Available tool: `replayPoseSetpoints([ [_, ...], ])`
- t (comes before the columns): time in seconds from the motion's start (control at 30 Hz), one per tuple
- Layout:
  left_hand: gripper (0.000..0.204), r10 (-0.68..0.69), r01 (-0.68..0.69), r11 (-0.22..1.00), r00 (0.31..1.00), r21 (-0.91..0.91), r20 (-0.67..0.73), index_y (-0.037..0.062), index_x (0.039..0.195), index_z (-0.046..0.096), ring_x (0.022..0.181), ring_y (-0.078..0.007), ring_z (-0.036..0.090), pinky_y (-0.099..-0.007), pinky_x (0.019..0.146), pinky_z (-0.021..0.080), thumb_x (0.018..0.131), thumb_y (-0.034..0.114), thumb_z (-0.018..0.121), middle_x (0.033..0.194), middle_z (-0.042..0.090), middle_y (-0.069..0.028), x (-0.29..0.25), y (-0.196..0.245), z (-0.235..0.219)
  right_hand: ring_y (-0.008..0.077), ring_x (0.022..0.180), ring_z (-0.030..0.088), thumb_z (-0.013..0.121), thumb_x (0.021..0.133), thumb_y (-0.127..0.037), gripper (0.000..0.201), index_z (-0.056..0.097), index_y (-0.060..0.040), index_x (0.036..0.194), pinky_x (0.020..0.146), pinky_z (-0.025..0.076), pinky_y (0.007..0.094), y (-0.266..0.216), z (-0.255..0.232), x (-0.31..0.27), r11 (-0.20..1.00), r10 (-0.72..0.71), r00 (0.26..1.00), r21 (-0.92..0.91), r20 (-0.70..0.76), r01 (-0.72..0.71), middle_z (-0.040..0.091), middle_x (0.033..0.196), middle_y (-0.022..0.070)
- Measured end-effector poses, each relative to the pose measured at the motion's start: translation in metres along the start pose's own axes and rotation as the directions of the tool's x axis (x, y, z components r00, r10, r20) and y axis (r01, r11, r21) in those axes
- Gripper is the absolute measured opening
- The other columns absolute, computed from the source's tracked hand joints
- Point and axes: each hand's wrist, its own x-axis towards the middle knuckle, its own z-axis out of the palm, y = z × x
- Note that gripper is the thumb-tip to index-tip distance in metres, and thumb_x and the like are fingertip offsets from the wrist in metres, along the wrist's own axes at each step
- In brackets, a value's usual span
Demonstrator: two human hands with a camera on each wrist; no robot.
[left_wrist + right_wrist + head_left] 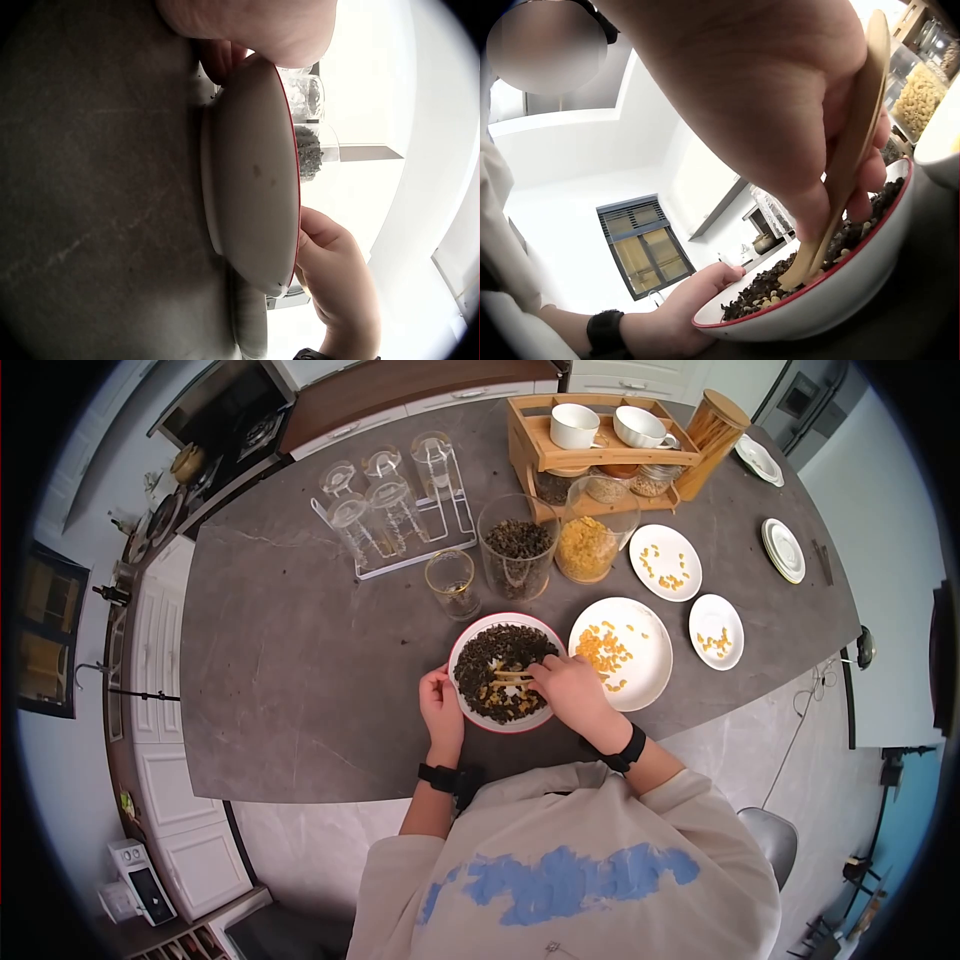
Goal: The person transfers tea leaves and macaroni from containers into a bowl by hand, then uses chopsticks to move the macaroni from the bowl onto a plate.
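Observation:
A white bowl with a red rim holds dark, dried leaf-like pieces mixed with small yellow ones. My left hand grips its left side, the thumb near the rim in the right wrist view and fingers against the outer wall. Over the bowl's right edge, my right hand holds wooden tongs, their tips down among the contents. Just right of the bowl lies a white plate with a cluster of yellow pieces. The tong tips are partly sunk in the dark pieces.
Behind the bowl stand a small glass, a jar of dark pieces and a jar of yellow pieces. Smaller plates lie to the right. Upturned glasses fill a rack; a wooden shelf carries cups.

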Motion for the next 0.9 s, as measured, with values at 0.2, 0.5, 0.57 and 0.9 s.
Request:
replayPoseSetpoints([
  [0.2, 0.006, -0.01, 0.01, 1.0, 1.0, 0.0, -0.007, 0.0026, 0.1, 0.047, 0.094, -0.011, 0.055, -0.0248, 0.085, 0.046, 0.097, 0.002, 0.042, 0.115, 0.058, -0.0124, -0.001, -0.001, 0.0, 0.0228, 0.07, 0.061, 0.066, 0.078, -0.022, 0.014, 0.063, -0.011, 0.085, 0.065, 0.046, 0.0351, 0.009, -0.004, -0.003, 0.988, 0.124, 0.992, -0.085, -0.021, -0.125, 0.058, 0.074, 0.0048],
  [0.5, 0.009, -0.012, 0.012, 1.0, 1.0, -0.017, 0.013, 0.0018, 0.102, 0.047, 0.095, -0.0117, 0.055, -0.0257, 0.086, 0.046, 0.095, -0.001, 0.042, 0.115, 0.056, -0.0119, 0.0, -0.002, -0.002, 0.0228, 0.071, 0.061, 0.067, 0.078, -0.023, 0.016, 0.064, -0.0119, 0.09, 0.066, 0.046, 0.035, 0.001, -0.008, -0.001, 0.992, 0.109, 0.994, -0.058, -0.014, -0.109, 0.058, 0.076, 0.0042],
  [0.57, 0.009, -0.02, 0.02, 0.999, 1.0, -0.036, 0.009, 0.0019, 0.102, 0.047, 0.095, -0.0119, 0.055, -0.0258, 0.086, 0.046, 0.095, -0.001, 0.042, 0.115, 0.056, -0.0119, 0.0, -0.002, -0.002, 0.0224, 0.072, 0.06, 0.067, 0.078, -0.023, 0.017, 0.064, -0.0118, 0.09, 0.067, 0.047, 0.0348, -0.002, -0.008, 0.0, 0.995, 0.092, 0.995, -0.041, -0.027, -0.093, 0.057, 0.076, 0.0039],
  [0.9, 0.008, -0.024, 0.024, 0.999, 1.0, -0.031, 0.011, 0.0024, 0.101, 0.047, 0.096, -0.0125, 0.055, -0.026, 0.087, 0.046, 0.095, -0.001, 0.042, 0.115, 0.055, -0.0118, 0.0, -0.001, -0.002, 0.0207, 0.074, 0.06, 0.066, 0.079, -0.022, 0.016, 0.064, -0.0113, 0.09, 0.067, 0.045, 0.0338, -0.001, 0.0, 0.008, 0.995, 0.09, 0.996, -0.037, -0.013, -0.09, 0.057, 0.075, 0.0035],
])
